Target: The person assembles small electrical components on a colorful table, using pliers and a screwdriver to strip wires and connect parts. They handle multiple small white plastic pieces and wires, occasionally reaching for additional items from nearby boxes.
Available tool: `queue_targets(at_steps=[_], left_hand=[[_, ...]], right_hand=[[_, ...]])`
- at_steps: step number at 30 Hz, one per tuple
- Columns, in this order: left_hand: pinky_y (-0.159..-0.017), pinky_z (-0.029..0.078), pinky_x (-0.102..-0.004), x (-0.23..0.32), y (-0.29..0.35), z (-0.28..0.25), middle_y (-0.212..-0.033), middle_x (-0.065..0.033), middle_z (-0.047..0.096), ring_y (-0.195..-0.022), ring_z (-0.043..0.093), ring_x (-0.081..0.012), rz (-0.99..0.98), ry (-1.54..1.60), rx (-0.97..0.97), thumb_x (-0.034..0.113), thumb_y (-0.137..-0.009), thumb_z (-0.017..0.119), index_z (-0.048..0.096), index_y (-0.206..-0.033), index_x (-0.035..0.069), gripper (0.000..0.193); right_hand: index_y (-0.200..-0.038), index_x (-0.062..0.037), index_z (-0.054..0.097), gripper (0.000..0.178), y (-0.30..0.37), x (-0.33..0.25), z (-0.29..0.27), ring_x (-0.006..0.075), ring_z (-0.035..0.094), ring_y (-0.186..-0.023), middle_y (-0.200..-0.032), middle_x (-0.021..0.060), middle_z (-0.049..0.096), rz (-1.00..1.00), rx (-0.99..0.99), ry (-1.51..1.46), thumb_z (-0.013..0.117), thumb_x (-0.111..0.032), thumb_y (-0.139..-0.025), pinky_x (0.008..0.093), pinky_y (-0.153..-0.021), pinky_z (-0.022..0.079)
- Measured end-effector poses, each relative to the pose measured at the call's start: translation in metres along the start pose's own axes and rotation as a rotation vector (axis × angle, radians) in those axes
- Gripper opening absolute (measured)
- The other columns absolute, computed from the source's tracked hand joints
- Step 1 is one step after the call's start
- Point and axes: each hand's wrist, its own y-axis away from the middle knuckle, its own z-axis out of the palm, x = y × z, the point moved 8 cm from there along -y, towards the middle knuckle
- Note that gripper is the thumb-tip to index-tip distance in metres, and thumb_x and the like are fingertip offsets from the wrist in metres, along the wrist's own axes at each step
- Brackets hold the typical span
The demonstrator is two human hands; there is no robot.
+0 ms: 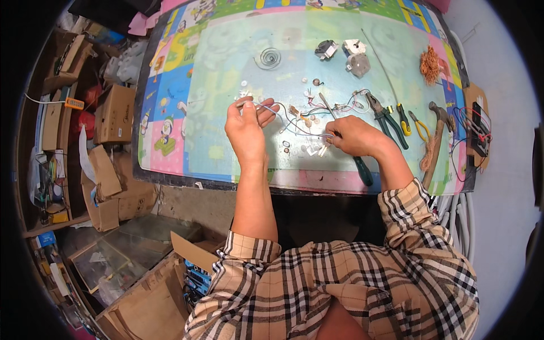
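Thin blue and dark wires (288, 117) stretch between my two hands above the table. My left hand (247, 127) pinches one end of them between thumb and forefinger, its other fingers loosely extended. My right hand (358, 135) has its fingers closed on the other end. A screwdriver with a dark green handle (363, 171) runs beneath my right hand, its shaft showing beyond the fingers; whether the hand also grips it I cannot tell. Several small metal and white plastic parts (306, 118) lie between and around the hands. More loose wires (352, 102) lie beyond my right hand.
To the right lie green-handled pliers (387, 122), a yellow screwdriver (403, 119), small yellow pliers (420, 127) and a hammer (436, 141). Farther back are a flat spiral spring (268, 58), small motor-like parts (357, 65) and a copper wire bundle (429, 65). Cardboard boxes (115, 113) stand left.
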Motion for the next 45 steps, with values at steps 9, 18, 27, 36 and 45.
queue_targets(at_steps=[9, 18, 27, 36, 45], left_hand=[[-0.068, 0.054, -0.0314, 0.007, -0.006, -0.021, -0.093, -0.0234, 0.063, -0.073, 0.066, -0.0237, 0.111, -0.119, 0.128, 0.012, -0.097, 0.038, 0.047, -0.106, -0.009, 0.025], [-0.070, 0.055, -0.0323, 0.012, -0.009, -0.037, -0.101, -0.0252, 0.061, -0.076, 0.066, -0.0255, 0.121, -0.068, 0.202, 0.011, -0.096, 0.040, 0.046, -0.110, -0.012, 0.028], [-0.071, 0.055, -0.0314, 0.016, 0.002, -0.004, -0.100, -0.0242, 0.061, -0.079, 0.066, -0.0242, 0.162, -0.150, -0.032, 0.005, -0.093, 0.045, 0.043, -0.114, -0.013, 0.028], [-0.070, 0.052, -0.0262, 0.013, 0.033, 0.040, -0.094, -0.0180, 0.065, -0.077, 0.066, -0.0173, 0.299, -0.319, -0.148, -0.002, -0.089, 0.051, 0.041, -0.111, -0.007, 0.025], [-0.063, 0.051, -0.0242, 0.004, 0.042, 0.054, -0.080, -0.0121, 0.068, -0.072, 0.067, -0.0149, 0.280, -0.290, -0.202, 0.001, -0.085, 0.059, 0.056, -0.099, -0.006, 0.016]], right_hand=[[-0.089, -0.0020, 0.059, 0.017, 0.003, 0.001, -0.017, 0.0378, 0.059, -0.084, -0.084, 0.0215, 0.063, 0.058, 0.070, -0.080, 0.052, -0.017, -0.083, 0.0438, -0.074, 0.046], [-0.090, 0.0001, 0.053, 0.008, 0.007, 0.007, -0.028, 0.0098, 0.049, -0.061, -0.065, 0.0005, 0.049, 0.000, 0.083, -0.566, 0.052, -0.006, -0.085, 0.0255, -0.057, 0.041], [-0.087, -0.0012, 0.054, 0.009, 0.008, 0.023, -0.041, 0.0102, 0.043, -0.060, -0.066, 0.0006, 0.046, 0.117, 0.289, -0.441, 0.055, -0.008, -0.081, 0.0258, -0.058, 0.038], [-0.113, -0.0022, 0.052, 0.039, 0.002, -0.013, -0.029, 0.0145, 0.050, -0.068, -0.078, 0.0080, 0.053, 0.034, 0.249, -0.395, 0.065, -0.013, -0.078, 0.0296, -0.063, 0.043], [-0.099, 0.0004, 0.060, 0.022, 0.001, -0.035, -0.030, 0.0297, 0.059, -0.080, -0.086, 0.0160, 0.057, -0.169, 0.471, -0.368, 0.061, -0.011, -0.080, 0.0384, -0.070, 0.047]])
